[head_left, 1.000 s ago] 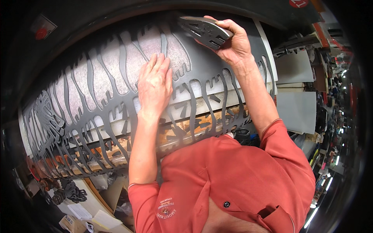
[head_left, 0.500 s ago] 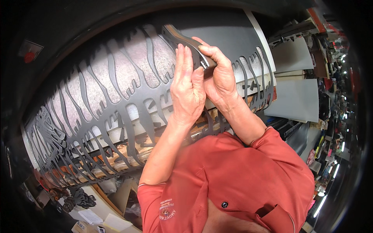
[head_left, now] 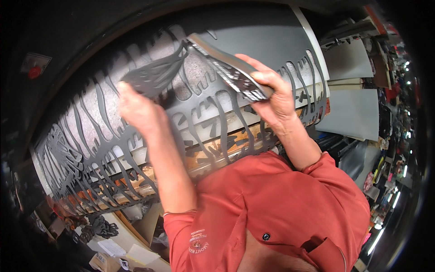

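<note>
In my raised right hand I grip a long, narrow cutting die, tilted so its dark, ribbed hollow side shows. My left hand, smeared by motion, is closed on a fanned bunch of thin dark-grey cut strips. The strips' narrow ends reach up close to the die's far tip; whether they touch it, I cannot tell. Below both hands lies a dark-grey sheet, uncut at the far right and cut into a web of slim openings elsewhere. A pale board shows through the openings.
Several cut strips lie heaped at the sheet's left end. A red button sits on the dark machine at far left. Grey sheets are stacked at right. Dark pieces and papers rest on a lower-left surface.
My hands, close together on the die before, have come apart. The left has swung left with the strips; the right has moved slightly right and down, turning the die's hollow side into view.
</note>
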Motion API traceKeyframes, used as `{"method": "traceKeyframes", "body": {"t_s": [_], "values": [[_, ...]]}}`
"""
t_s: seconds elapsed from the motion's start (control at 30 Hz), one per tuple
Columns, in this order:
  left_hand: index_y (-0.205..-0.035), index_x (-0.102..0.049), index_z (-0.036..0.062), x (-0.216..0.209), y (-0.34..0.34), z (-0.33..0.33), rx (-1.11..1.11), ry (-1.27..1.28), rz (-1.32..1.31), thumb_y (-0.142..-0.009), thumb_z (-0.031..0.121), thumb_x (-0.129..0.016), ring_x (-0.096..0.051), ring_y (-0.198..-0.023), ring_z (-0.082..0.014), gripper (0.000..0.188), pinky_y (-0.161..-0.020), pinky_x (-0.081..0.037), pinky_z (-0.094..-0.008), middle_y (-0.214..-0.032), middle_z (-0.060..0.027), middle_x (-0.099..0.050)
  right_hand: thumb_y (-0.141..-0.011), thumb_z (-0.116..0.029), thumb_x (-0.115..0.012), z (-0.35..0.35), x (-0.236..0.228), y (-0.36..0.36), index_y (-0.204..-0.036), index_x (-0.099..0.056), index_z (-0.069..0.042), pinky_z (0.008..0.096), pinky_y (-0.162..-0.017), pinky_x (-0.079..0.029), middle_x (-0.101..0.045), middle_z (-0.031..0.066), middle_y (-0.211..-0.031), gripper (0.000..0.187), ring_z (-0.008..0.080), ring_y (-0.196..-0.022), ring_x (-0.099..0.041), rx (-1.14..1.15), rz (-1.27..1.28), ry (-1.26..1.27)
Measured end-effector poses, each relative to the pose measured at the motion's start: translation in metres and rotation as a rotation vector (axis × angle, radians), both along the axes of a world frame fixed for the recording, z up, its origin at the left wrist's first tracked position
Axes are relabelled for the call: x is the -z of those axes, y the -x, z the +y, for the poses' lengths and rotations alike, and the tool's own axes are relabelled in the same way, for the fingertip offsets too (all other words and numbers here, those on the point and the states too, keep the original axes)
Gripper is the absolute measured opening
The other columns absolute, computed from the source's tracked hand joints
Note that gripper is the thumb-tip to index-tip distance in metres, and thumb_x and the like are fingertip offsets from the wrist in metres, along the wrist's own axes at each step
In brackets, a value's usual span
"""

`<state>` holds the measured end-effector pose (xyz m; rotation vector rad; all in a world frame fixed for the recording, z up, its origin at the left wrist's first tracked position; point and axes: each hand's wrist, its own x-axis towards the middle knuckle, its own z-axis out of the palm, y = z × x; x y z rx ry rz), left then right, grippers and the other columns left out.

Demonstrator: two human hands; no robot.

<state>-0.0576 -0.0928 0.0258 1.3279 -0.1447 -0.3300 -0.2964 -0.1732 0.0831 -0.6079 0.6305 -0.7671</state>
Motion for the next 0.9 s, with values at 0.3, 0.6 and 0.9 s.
{"method": "traceKeyframes", "body": {"t_s": [0.3, 0.6, 0.9], "values": [[-0.108, -0.071, 0.0012, -0.009, -0.072, 0.044, 0.279, 0.047, -0.038, -0.113, 0.029, -0.057, -0.075, -0.076, -0.0171, 0.031, -0.064, -0.063, -0.0320, -0.095, -0.0086, -0.077, -0.086, -0.024, -0.085, -0.011, 0.019, 0.021, -0.135, -0.067, 0.000, 0.0504, -0.122, -0.039, -0.062, 0.0200, -0.147, 0.057, 0.0425, -0.144, -0.051, -0.053, 0.930, 1.421], [-0.124, -0.070, 0.0027, -0.025, 0.010, 0.034, 0.369, 0.259, 0.201, -0.109, 0.019, -0.064, -0.066, -0.099, -0.0093, 0.023, -0.087, -0.054, -0.0269, -0.115, -0.0022, -0.072, -0.098, -0.010, -0.075, 0.013, 0.017, -0.055, -0.102, -0.074, 0.001, 0.0290, -0.064, -0.050, -0.070, 0.0074, -0.080, 0.012, 0.0101, -0.070, -0.062, -0.268, 0.560, 1.063], [-0.117, -0.070, 0.0046, -0.024, -0.081, 0.101, 0.233, 0.084, -0.056, -0.099, 0.010, -0.076, -0.070, -0.095, -0.0128, 0.020, -0.089, -0.056, -0.0285, -0.109, -0.0070, -0.077, -0.091, -0.001, -0.078, 0.019, 0.015, -0.042, -0.100, -0.073, 0.000, 0.0326, -0.073, -0.056, -0.072, 0.0115, -0.092, 0.010, 0.0220, -0.081, -0.070, -0.205, 0.679, 1.385]]}}
